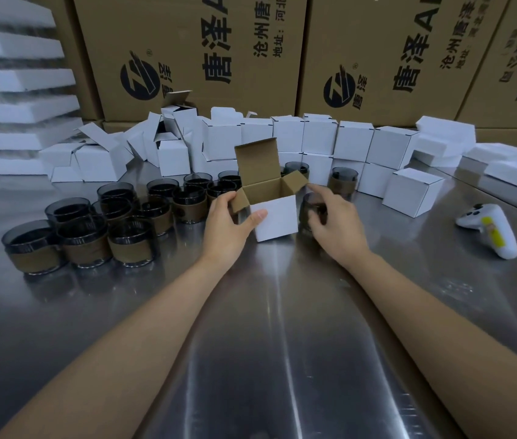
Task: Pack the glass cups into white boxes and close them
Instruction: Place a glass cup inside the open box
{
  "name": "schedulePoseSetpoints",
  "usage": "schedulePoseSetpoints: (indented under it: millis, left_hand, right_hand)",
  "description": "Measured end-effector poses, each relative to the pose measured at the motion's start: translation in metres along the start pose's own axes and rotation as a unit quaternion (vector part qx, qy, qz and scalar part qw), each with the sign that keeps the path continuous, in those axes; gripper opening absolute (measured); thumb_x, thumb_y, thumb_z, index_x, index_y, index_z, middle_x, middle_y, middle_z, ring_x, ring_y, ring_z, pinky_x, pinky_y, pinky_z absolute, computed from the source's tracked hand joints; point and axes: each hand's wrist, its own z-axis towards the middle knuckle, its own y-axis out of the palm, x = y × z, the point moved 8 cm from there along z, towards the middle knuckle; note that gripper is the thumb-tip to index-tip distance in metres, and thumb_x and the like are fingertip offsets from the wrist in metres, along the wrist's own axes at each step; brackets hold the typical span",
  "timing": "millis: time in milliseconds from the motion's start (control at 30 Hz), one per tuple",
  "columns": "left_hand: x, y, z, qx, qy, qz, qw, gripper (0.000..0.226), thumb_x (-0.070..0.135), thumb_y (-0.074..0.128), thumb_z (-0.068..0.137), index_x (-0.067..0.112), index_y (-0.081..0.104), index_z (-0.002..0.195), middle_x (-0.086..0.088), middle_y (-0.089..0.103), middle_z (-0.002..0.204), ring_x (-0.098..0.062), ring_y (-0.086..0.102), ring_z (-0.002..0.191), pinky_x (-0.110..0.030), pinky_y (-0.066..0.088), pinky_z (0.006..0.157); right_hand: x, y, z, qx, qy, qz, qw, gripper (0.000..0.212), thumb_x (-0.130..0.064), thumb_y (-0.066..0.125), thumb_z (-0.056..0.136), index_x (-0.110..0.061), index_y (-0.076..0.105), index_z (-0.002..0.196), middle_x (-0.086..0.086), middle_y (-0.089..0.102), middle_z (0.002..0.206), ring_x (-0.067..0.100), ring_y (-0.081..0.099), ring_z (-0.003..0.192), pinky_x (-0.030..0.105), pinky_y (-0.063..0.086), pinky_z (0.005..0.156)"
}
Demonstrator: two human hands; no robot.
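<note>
Open white box (274,217) stands upright on the steel table (266,343), mid-frame. Its lid is up at 12 o'clock, the side flaps are splayed and the brown interior shows; the floor of the box is out of sight.

Left hand (232,223) holds the box from 9 o'clock, with the thumb flat on the white front face and the fingers wrapped behind the left flap, mostly hidden.

Right hand (336,223) is at 3 o'clock of the box, motion-blurred. Its index finger points toward the right flap and the other fingers curl in front of a dark glass cup (309,207) just beside the box. The hand covers much of that cup, so I cannot tell whether it is gripped or only touched.

A cluster of cups (86,239) with brown sleeves sits at 9 to 10 o'clock, the rear ones overlapped. Two more cups at 12 to 1 o'clock are partly behind the lid.

Closed boxes (352,141) are stacked in a row at 1 o'clock. Jumbled unfolded boxes (168,144) lie at 11 o'clock. A lone closed box (412,191) stands at 2 o'clock.

A white controller (488,229) lies at 3 o'clock, far right.

Printed brown cartons (187,52) fill the back, cut off at the top edge. Foam stacks (13,80) at the far left are blurred and cut off.
</note>
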Motion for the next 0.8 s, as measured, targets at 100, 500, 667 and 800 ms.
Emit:
schedulePoseSetpoints:
  millis: [100,500,667,800]
  left_hand:
    - [-0.002,-0.004,0.000,0.017,-0.006,-0.001,1.000,0.068,0.032,0.077,0.081,0.013,0.044,0.137,-0.003,0.052,0.136,-0.019,0.054,0.121,-0.041,0.044,0.105]
    - [-0.002,-0.005,0.002,0.033,0.009,-0.004,0.999,0.063,0.029,0.076,0.082,0.015,0.046,0.135,0.000,0.056,0.133,-0.013,0.055,0.117,-0.025,0.045,0.098]
    - [-0.003,-0.005,0.002,0.034,0.006,-0.012,0.999,0.060,0.028,0.076,0.082,0.015,0.048,0.134,0.000,0.060,0.128,-0.011,0.058,0.112,-0.019,0.044,0.090]
    - [-0.002,0.000,0.000,0.007,0.004,-0.016,1.000,0.063,0.032,0.076,0.082,0.018,0.047,0.136,0.002,0.062,0.126,-0.009,0.059,0.112,-0.019,0.043,0.091]
  right_hand:
    - [0.019,-0.014,-0.003,0.087,0.113,0.167,0.976,0.036,-0.011,0.047,0.097,-0.016,0.051,0.133,0.000,0.063,0.112,0.018,0.056,0.108,0.030,0.046,0.092]
    - [0.031,0.008,-0.002,-0.031,0.166,0.126,0.978,0.009,-0.024,0.068,0.089,-0.018,0.067,0.095,-0.007,0.053,0.109,0.005,0.047,0.106,0.010,0.033,0.083]
    - [0.025,-0.025,0.000,0.137,0.183,0.197,0.953,0.018,-0.022,0.077,0.081,-0.009,0.065,0.083,-0.005,0.058,0.102,0.011,0.056,0.105,0.005,0.036,0.078]
    - [-0.006,-0.052,0.002,0.219,0.123,0.247,0.936,0.017,-0.023,0.077,0.081,-0.012,0.065,0.083,-0.004,0.053,0.119,-0.021,0.045,0.104,-0.002,0.032,0.082]
